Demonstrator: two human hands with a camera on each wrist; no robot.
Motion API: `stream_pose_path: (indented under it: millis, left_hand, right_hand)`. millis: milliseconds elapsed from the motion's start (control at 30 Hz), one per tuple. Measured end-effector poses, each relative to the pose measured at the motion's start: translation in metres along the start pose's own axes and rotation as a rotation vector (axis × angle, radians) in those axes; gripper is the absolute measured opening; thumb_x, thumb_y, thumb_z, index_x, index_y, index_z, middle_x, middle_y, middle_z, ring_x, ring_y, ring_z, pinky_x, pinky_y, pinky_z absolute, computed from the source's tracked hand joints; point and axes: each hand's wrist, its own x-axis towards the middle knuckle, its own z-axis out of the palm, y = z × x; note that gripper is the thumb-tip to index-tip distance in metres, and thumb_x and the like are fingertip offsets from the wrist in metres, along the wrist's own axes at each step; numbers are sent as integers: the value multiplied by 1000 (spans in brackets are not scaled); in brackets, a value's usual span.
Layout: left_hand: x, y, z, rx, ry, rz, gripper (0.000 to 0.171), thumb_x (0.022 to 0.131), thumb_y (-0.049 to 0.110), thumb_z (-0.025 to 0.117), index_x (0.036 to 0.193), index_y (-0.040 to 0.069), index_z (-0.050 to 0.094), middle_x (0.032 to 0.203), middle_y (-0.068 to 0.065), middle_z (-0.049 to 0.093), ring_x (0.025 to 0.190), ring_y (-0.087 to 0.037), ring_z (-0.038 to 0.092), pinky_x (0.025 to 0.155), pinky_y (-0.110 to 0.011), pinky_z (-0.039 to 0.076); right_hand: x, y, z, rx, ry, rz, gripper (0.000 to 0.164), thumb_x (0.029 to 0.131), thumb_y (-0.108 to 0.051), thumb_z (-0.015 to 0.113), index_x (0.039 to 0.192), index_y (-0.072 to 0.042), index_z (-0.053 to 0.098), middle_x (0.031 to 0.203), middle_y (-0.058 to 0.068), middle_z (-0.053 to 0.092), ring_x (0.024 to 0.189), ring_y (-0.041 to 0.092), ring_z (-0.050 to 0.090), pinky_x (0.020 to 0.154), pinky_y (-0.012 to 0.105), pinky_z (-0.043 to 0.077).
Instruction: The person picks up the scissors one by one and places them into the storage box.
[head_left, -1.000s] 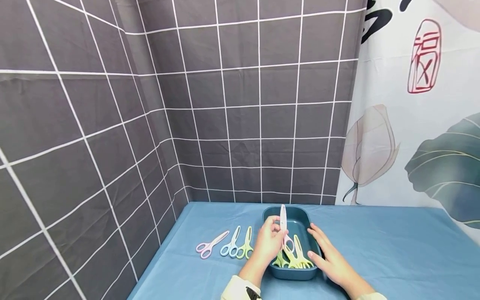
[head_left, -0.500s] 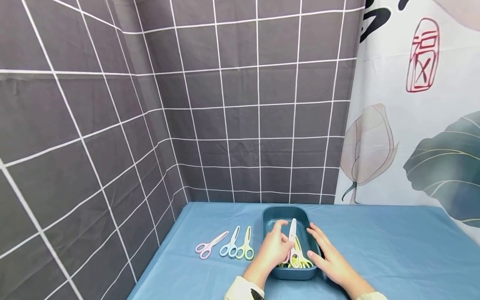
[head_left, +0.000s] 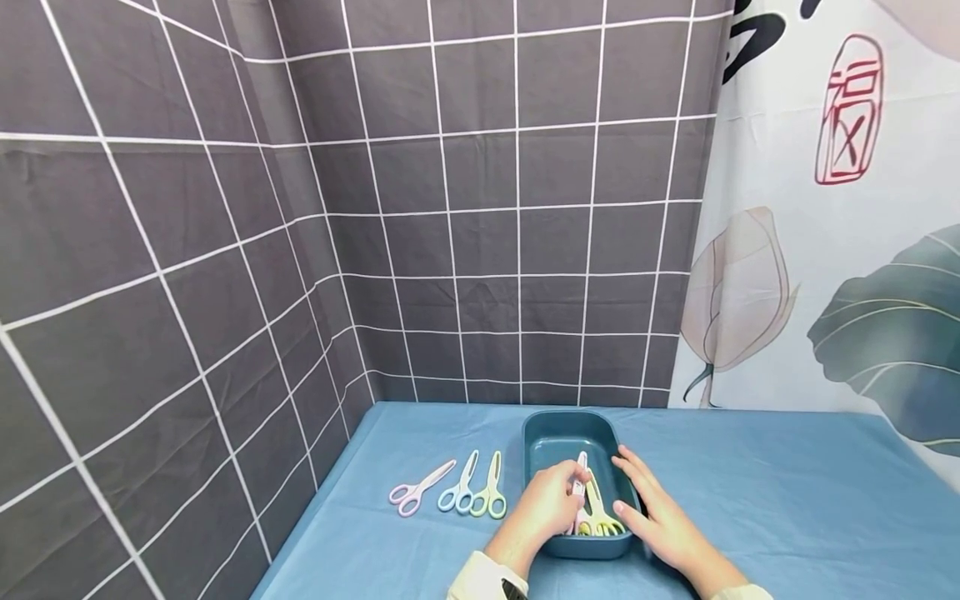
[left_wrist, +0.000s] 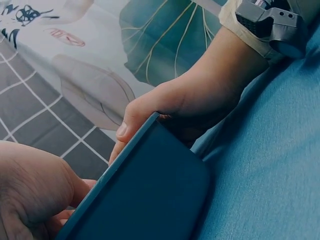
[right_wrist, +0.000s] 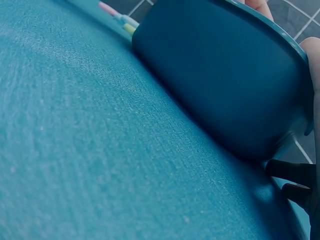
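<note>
A dark teal rectangular box (head_left: 588, 547) stands on the table. My left hand (head_left: 547, 500) reaches inside it, fingers curled at pink scissors (head_left: 580, 487) with a white blade. Beside them in the box lie yellow-green scissors (head_left: 596, 500); my hand partly covers the pile. My right hand (head_left: 663, 521) rests along the box's right side, fingers extended and thumb at the rim. In the left wrist view, the box wall (left_wrist: 150, 185) hides the left fingertips, and the right hand (left_wrist: 200, 95) touches the far corner. The right wrist view shows the box's outer side (right_wrist: 215, 75).
Left of the box, pink scissors (head_left: 435, 478), blue scissors (head_left: 468, 475) and yellow-green scissors (head_left: 494, 475) lie in a row on the blue cloth (head_left: 787, 492). A grey gridded curtain (head_left: 480, 300) and a white printed one (head_left: 757, 367) hang behind the table.
My left hand has lowered the pink scissors from above the box down among the yellow-green ones, and its raised index finger has curled in. The right hand stays at the box's side.
</note>
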Motion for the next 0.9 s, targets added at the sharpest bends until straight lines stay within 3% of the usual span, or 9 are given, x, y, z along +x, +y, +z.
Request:
stream_pose_path:
  millis: [133,367,533,733,900]
  left_hand:
    - [-1,0,0,49,42,10,19,76,8,67,91,19,62,63,10,53,56,-3,48,53,-22,40]
    - [-2,3,4,319,93,50,8,80,14,65,81,20,61,65,12,55,61,-7,54,56,-25,44]
    - [-5,5,5,438,111,57,9,76,16,68,76,20,60,65,9,57,71,-13,61,60,-26,46]
    - [-9,6,4,500,145,77,12,70,16,70,74,18,59,63,5,58,66,-15,60,57,-26,45]
    - [-9,5,5,486,146,74,19,61,9,72,71,16,57,61,4,56,60,-15,57,55,-26,44]
  right_hand:
    - [0,1,1,-1,-2,-4,63,84,-13,63,140,-19,34,147,11,26,129,35,28,91,2,12]
    - [1,3,1,4,-6,-22,61,84,-12,62,139,-18,35,146,13,25,129,35,28,93,4,13]
    - [1,2,0,8,1,-33,61,84,-12,62,138,-17,36,146,14,25,129,36,28,93,5,14]
    - [1,2,0,7,-3,-30,60,84,-11,63,138,-18,37,146,13,25,128,36,29,93,4,13]
    - [1,2,0,8,-5,-26,59,84,-12,63,137,-20,38,147,11,25,128,36,29,93,4,13]
